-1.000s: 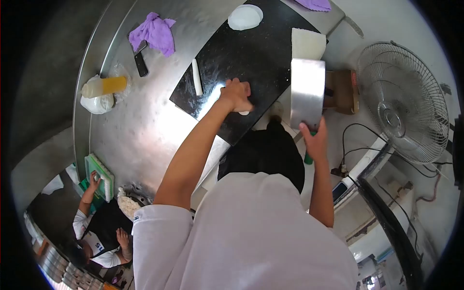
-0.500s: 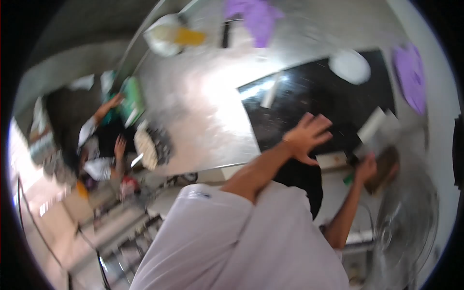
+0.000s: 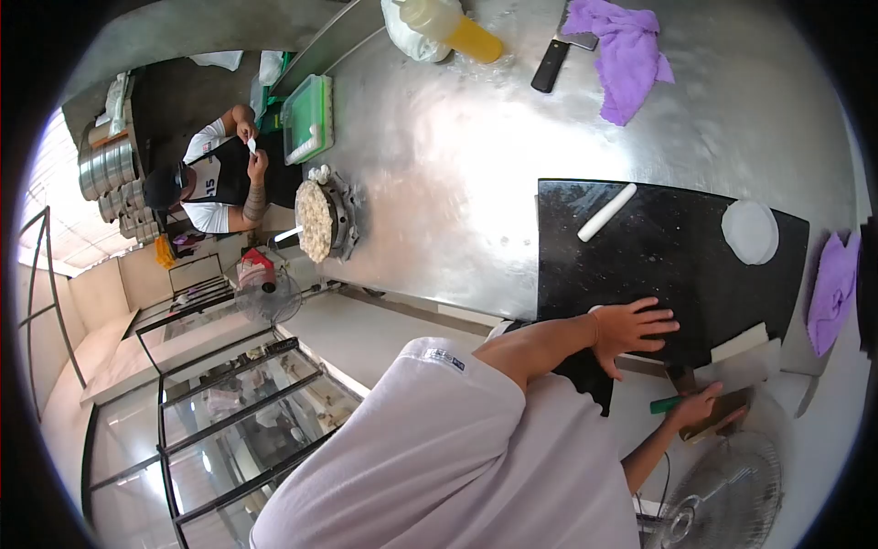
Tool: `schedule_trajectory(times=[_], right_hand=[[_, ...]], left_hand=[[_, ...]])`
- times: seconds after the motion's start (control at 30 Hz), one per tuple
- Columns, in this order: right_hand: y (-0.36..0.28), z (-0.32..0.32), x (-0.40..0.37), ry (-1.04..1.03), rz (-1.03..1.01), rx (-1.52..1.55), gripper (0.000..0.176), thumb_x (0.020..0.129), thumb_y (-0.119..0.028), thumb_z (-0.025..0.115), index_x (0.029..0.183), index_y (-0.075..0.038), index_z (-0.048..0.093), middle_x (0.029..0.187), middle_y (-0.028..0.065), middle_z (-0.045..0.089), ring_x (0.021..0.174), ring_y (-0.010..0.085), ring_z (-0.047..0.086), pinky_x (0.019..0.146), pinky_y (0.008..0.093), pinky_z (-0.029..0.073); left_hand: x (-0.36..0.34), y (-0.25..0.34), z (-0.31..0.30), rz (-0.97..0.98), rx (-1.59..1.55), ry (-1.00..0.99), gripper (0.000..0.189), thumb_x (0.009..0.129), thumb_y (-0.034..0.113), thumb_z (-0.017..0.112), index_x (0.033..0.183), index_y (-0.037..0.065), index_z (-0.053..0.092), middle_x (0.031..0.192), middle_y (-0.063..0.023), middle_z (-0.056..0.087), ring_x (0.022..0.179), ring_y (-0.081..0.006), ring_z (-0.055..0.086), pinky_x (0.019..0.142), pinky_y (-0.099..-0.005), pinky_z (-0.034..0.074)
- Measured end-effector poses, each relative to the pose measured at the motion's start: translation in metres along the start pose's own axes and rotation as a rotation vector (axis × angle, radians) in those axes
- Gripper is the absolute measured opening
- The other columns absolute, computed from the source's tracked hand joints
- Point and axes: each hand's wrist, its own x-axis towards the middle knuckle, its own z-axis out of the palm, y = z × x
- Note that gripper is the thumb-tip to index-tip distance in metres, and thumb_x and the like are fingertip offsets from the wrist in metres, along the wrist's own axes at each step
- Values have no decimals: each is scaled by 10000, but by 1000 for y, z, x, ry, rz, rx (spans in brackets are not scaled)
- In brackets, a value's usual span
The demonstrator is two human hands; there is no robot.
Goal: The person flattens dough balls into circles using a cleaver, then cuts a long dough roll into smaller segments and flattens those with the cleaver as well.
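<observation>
My left hand (image 3: 636, 334) lies palm down with spread fingers at the near edge of a black board (image 3: 672, 247). It holds nothing. My right hand (image 3: 697, 407) is closed on a wide-bladed cleaver (image 3: 752, 366), its pale blade over the board's near right corner. Its dark handle end (image 3: 679, 378) shows beside my hand. A green handle (image 3: 665, 404) sticks out left of my fingers; what it belongs to is hidden. Beside the blade is a pale rectangular strip (image 3: 739, 341). On the board are a slim white rolling pin (image 3: 607, 212) and a round white disc (image 3: 750, 231).
The steel table (image 3: 439, 183) holds a yellow squeeze bottle (image 3: 471, 38), a dark-handled knife (image 3: 550, 66) and a purple cloth (image 3: 622, 55). Another purple cloth (image 3: 830, 293) is at right. A fan (image 3: 722, 494) stands below my right arm. A co-worker (image 3: 224, 178) works beside a heaped pale mixture (image 3: 315, 221).
My view has turned and steadied, so the board and both hands appear lower. My left hand stays spread by the board; my right hand keeps the cleaver at the right.
</observation>
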Motion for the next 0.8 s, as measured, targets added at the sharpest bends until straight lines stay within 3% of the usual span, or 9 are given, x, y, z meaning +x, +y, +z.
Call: schedule_trajectory(times=[0.17, 0.27, 0.3, 0.33, 0.37, 0.43, 0.5, 0.63, 0.8], right_hand=[[2, -29, -15, -52, -4, -173, 655, 1067, -521, 484, 950, 90, 689, 801, 171, 652, 651, 266, 599, 539, 398, 490], [54, -60, -39, 6, -484, -108, 512, 1056, -445, 541, 1113, 36, 708, 788, 89, 642, 655, 189, 609, 526, 345, 489], [94, -73, -37, 163, -920, -409, 461, 1060, -406, 542, 1183, 8, 704, 769, 78, 623, 670, 198, 622, 535, 337, 500], [87, -73, -71, 197, -937, -535, 446, 1057, -421, 553, 1053, -1, 703, 735, 62, 598, 633, 184, 610, 520, 319, 490], [47, -64, -124, 79, -142, 1, 447, 1050, -439, 571, 862, -37, 627, 704, 56, 584, 564, 162, 576, 493, 324, 468], [19, -57, -193, 98, 55, 138, 490, 1029, -463, 610, 746, -74, 516, 622, 47, 541, 471, 134, 514, 444, 312, 423], [68, -58, -233, 81, 80, 222, 460, 1019, -413, 649, 744, -68, 520, 607, 43, 533, 473, 130, 523, 435, 322, 415], [66, -51, -261, -66, 91, -49, 445, 939, -387, 759, 760, -35, 554, 642, 64, 589, 501, 143, 565, 466, 340, 452], [46, -22, -257, -364, -331, -52, 503, 789, -379, 867, 1119, -23, 737, 904, 158, 751, 805, 255, 714, 765, 393, 550]], left_hand=[[0, -1, 10, 123, 44, 124, 921, 645, 728, 736, 1297, 84, 642, 1656, -221, 261, 1532, -398, 245, 1207, -643, 157], [6, -1, -9, 184, -13, 169, 870, 596, 631, 766, 1275, 98, 658, 1574, -203, 402, 1466, -410, 356, 1162, -634, 256], [9, -4, -6, 186, -143, 315, 829, 609, 622, 759, 1236, 88, 661, 1529, -213, 446, 1421, -413, 408, 1120, -620, 306], [17, -9, -3, 127, -226, 453, 781, 625, 555, 786, 1228, 80, 643, 1493, -226, 472, 1387, -418, 438, 1087, -600, 339], [28, -17, -4, 3, -325, 472, 777, 646, 481, 815, 1266, 64, 606, 1477, -231, 485, 1373, -422, 447, 1081, -591, 349], [57, -17, -30, -77, -357, 631, 829, 661, 463, 839, 1330, 58, 565, 1508, -230, 446, 1391, -433, 416, 1092, -596, 334], [47, 14, -35, -225, -175, 653, 846, 708, 494, 832, 1376, 64, 542, 1568, -232, 366, 1447, -424, 346, 1147, -599, 276], [7, 8, -21, 18, 57, 143, 869, 811, 478, 788, 1483, 69, 420, 1628, -241, 257, 1509, -442, 236, 1217, -580, 184], [29, -12, -26, -291, -594, 967, 649, 969, 283, 580, 1468, -48, 329, 1464, -271, 360, 1282, -411, 462, 1109, -542, 365]])
